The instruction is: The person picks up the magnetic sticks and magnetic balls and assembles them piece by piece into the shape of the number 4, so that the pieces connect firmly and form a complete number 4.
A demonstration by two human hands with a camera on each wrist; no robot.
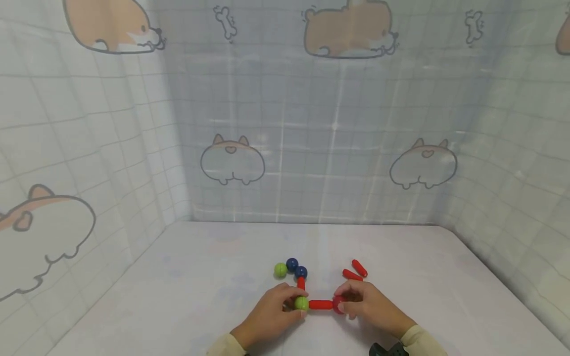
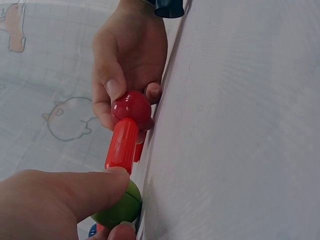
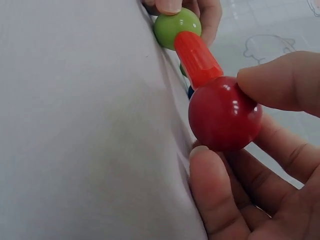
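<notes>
Hands (image 1: 272,312) (image 1: 375,305) pinch green ball (image 1: 301,303) left, red ball (image 3: 224,115) right.

On the right wrist cam I've got my right hand (image 3: 265,175) gripping a shiny red ball (image 3: 225,114), with a red rod (image 3: 197,60) running from it to a lime green ball (image 3: 175,30). My left hand's fingers (image 3: 209,22) hold that one, right beside the white cloth (image 3: 100,120).

Pale cream sleeves (image 1: 225,346) are worn, with a dark rounded device (image 1: 388,350) beside the right one.
</notes>
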